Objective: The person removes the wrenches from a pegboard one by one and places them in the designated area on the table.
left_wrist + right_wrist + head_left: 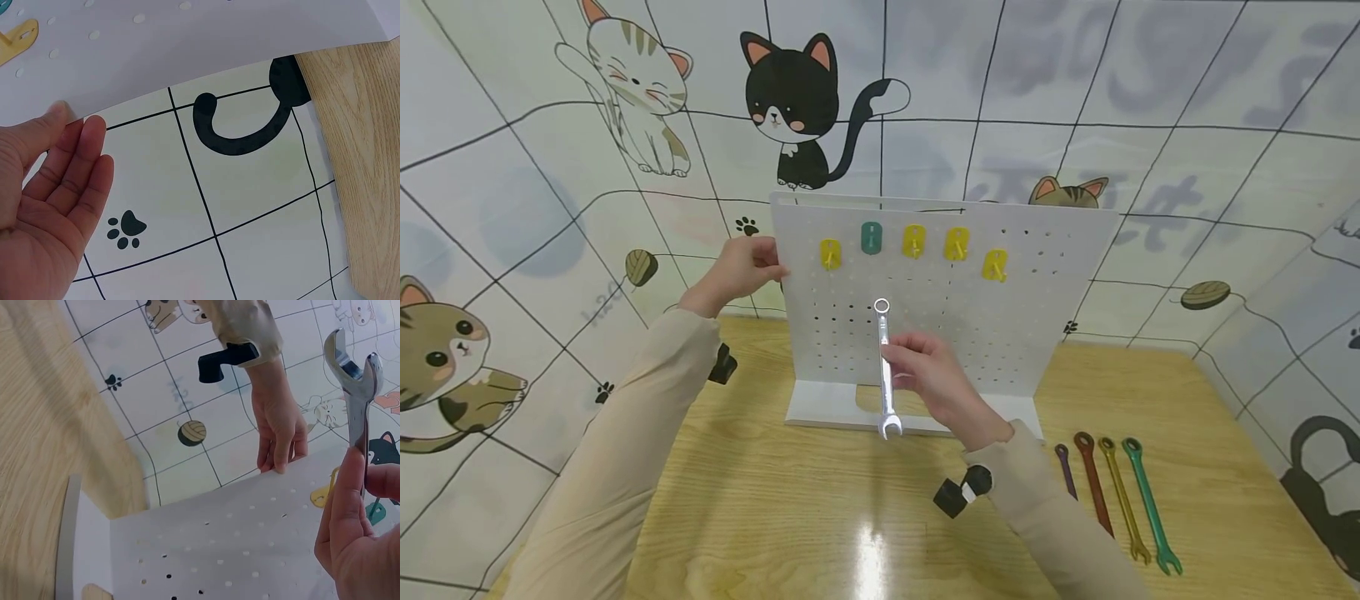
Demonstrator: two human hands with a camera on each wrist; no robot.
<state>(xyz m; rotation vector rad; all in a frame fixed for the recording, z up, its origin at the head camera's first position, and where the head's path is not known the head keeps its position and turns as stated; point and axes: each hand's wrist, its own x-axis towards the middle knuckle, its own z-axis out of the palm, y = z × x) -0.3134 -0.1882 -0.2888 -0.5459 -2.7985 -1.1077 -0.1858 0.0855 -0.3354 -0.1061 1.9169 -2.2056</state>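
A white pegboard stands on the table, with yellow hooks and one green hook across its upper part. My left hand pinches the board's left edge between thumb and fingers; the left wrist view shows this hand at the edge too. In front of the board, my right hand holds a silver combination wrench by its shaft, upright, ring end up and open end down. The right wrist view shows the wrench's open end beyond the fingers.
At the right on the wooden table lie several wrenches: a small purple one, a red one, a gold one and a green one. A cat-printed wall covering rises behind the board and on both sides.
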